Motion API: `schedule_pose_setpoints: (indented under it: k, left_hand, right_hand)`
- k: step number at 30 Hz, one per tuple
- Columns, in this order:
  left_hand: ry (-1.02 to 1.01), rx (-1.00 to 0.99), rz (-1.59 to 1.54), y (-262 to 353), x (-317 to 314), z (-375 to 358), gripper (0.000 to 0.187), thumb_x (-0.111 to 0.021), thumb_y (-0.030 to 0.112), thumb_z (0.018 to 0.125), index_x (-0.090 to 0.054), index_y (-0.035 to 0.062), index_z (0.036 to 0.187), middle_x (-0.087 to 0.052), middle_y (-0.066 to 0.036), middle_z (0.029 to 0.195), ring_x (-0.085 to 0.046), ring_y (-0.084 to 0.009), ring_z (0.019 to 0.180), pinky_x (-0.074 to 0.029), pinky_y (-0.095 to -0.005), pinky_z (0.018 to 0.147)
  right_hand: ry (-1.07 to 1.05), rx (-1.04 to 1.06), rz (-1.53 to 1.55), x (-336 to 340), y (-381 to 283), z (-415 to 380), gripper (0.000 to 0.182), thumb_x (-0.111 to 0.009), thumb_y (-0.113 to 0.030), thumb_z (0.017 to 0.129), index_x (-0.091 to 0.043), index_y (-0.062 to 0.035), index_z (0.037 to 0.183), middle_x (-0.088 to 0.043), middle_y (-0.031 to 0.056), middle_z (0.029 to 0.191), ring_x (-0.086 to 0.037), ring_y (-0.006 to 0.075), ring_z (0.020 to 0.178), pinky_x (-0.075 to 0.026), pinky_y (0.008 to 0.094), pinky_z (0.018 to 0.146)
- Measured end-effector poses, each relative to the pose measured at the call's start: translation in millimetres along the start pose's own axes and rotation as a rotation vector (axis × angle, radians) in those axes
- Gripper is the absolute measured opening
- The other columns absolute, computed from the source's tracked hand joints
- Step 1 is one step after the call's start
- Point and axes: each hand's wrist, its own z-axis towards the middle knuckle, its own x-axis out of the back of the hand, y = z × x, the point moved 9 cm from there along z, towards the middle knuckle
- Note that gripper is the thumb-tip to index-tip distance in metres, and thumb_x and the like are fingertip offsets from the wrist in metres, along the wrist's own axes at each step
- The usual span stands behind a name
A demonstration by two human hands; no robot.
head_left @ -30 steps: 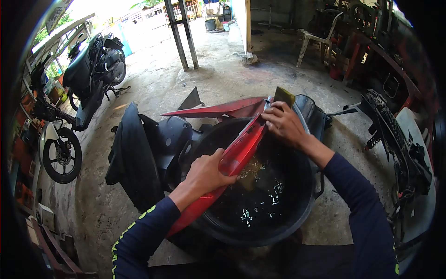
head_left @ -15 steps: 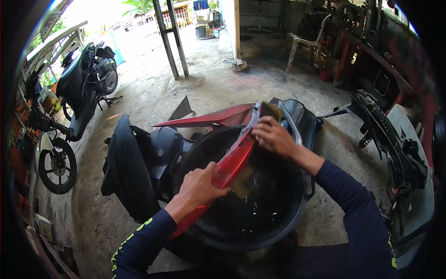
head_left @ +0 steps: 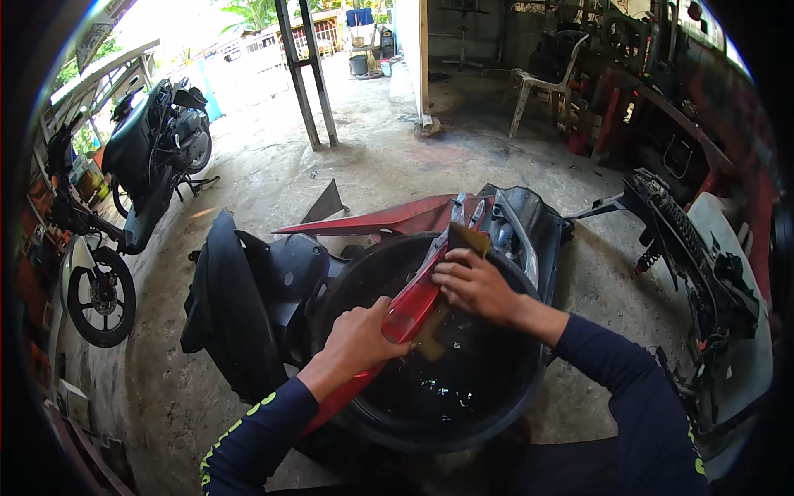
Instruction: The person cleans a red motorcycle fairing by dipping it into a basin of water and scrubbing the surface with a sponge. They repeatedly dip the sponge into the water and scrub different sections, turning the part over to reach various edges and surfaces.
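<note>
A long red motorcycle body panel (head_left: 411,307) lies slanted across a black tub of water (head_left: 496,405) in front of me. My left hand (head_left: 357,337) grips the panel near its middle and holds it steady. My right hand (head_left: 473,283) presses a yellow-green sponge (head_left: 466,240) flat against the panel's upper part, above the water. Both arms wear dark blue sleeves.
Black fairing pieces (head_left: 240,289) and another red panel (head_left: 372,219) lie on the concrete floor left of and behind the tub. A stripped motorcycle frame (head_left: 695,240) stands at right, two motorcycles (head_left: 153,149) at left. A white plastic chair (head_left: 542,83) stands far back.
My right hand has slid the sponge down the red panel toward me. My left hand has kept its grip in the same place.
</note>
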Motion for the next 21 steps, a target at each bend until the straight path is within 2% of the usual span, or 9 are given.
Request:
schedule_pose_setpoints:
  k: [3, 4, 7, 11, 13, 14, 16, 18, 21]
  left_hand:
    - [-0.003, 0.0, -0.04, -4, -2, -3, 0.074, -0.086, 0.052, 0.074, -0.059, 0.0044, 0.124, -0.073, -0.025, 0.091, -0.072, -0.0462, 0.088, -0.058, -0.052, 0.083]
    - [0.02, -0.03, -0.092, -4, 0, -3, 0.077, -0.087, 0.049, 0.073, -0.058, 0.0041, 0.129, -0.074, -0.026, 0.094, -0.072, -0.0467, 0.09, -0.058, -0.0515, 0.085]
    - [0.131, -0.146, -0.227, -8, 3, -8, 0.082, -0.089, 0.042, 0.073, -0.056, 0.0028, 0.136, -0.075, -0.026, 0.1, -0.072, -0.0466, 0.093, -0.057, -0.0499, 0.089]
    - [0.106, -0.164, -0.36, -15, 3, -19, 0.079, -0.089, 0.038, 0.074, -0.057, 0.0021, 0.137, -0.075, -0.026, 0.104, -0.072, -0.0455, 0.097, -0.057, -0.0485, 0.09]
    - [0.151, -0.179, -0.278, -9, 13, -25, 0.065, -0.091, 0.034, 0.076, -0.066, 0.0005, 0.126, -0.074, -0.025, 0.097, -0.073, -0.0421, 0.093, -0.058, -0.0418, 0.083]
    - [0.153, -0.171, -0.276, -9, 12, -28, 0.065, -0.091, 0.034, 0.076, -0.066, 0.0005, 0.126, -0.074, -0.025, 0.097, -0.073, -0.0421, 0.093, -0.058, -0.0418, 0.083]
    - [0.133, -0.043, -0.197, -16, 6, -34, 0.058, -0.091, 0.035, 0.077, -0.07, -0.0004, 0.117, -0.074, -0.025, 0.092, -0.073, -0.0418, 0.089, -0.058, -0.0427, 0.079]
    - [0.144, -0.067, -0.221, -18, 1, -34, 0.057, -0.091, 0.036, 0.077, -0.07, -0.0004, 0.116, -0.074, -0.024, 0.091, -0.073, -0.0421, 0.087, -0.058, -0.0432, 0.077]
    - [0.164, -0.118, -0.24, -11, -1, -36, 0.056, -0.091, 0.037, 0.078, -0.07, -0.0004, 0.114, -0.073, -0.024, 0.089, -0.073, -0.0426, 0.086, -0.058, -0.0436, 0.075]
  right_hand:
    - [-0.003, -0.104, -0.112, 10, 65, 0, 0.036, -0.071, -0.014, 0.09, -0.07, -0.0112, 0.126, -0.069, 0.0072, 0.123, -0.056, 0.0321, 0.125, -0.05, 0.0425, 0.106]
    - [-0.03, -0.18, -0.095, 16, 84, 0, 0.038, -0.069, -0.013, 0.091, -0.069, -0.0109, 0.129, -0.068, 0.0087, 0.129, -0.055, 0.0347, 0.127, -0.048, 0.0438, 0.108]
    - [-0.076, -0.187, -0.053, 16, 85, -6, 0.041, -0.068, -0.012, 0.091, -0.067, -0.0097, 0.132, -0.066, 0.0099, 0.133, -0.054, 0.0364, 0.128, -0.048, 0.0447, 0.109]
    - [-0.11, -0.179, -0.027, 23, 69, -5, 0.051, -0.07, -0.007, 0.084, -0.065, -0.0107, 0.135, -0.064, 0.0106, 0.134, -0.053, 0.0357, 0.13, -0.048, 0.0462, 0.109]
    - [-0.13, -0.189, -0.039, 17, 81, -6, 0.052, -0.069, -0.006, 0.083, -0.066, -0.0096, 0.134, -0.064, 0.0109, 0.133, -0.054, 0.0355, 0.13, -0.048, 0.0466, 0.109]
    - [-0.149, -0.204, -0.059, 14, 86, -7, 0.052, -0.069, -0.004, 0.082, -0.067, -0.0086, 0.133, -0.064, 0.0113, 0.132, -0.054, 0.0352, 0.129, -0.048, 0.0469, 0.109]
    - [-0.113, -0.213, -0.04, 12, 85, -9, 0.054, -0.069, -0.002, 0.081, -0.066, -0.008, 0.135, -0.064, 0.0115, 0.133, -0.054, 0.0354, 0.13, -0.047, 0.0464, 0.11]
    - [-0.022, -0.239, -0.069, 11, 74, -9, 0.054, -0.068, -0.001, 0.081, -0.066, -0.006, 0.135, -0.064, 0.0117, 0.133, -0.055, 0.0354, 0.13, -0.045, 0.045, 0.112]
    - [-0.017, -0.294, -0.044, 14, 68, -13, 0.052, -0.067, -0.001, 0.082, -0.067, -0.005, 0.133, -0.065, 0.0119, 0.133, -0.055, 0.0353, 0.13, -0.045, 0.0452, 0.112]
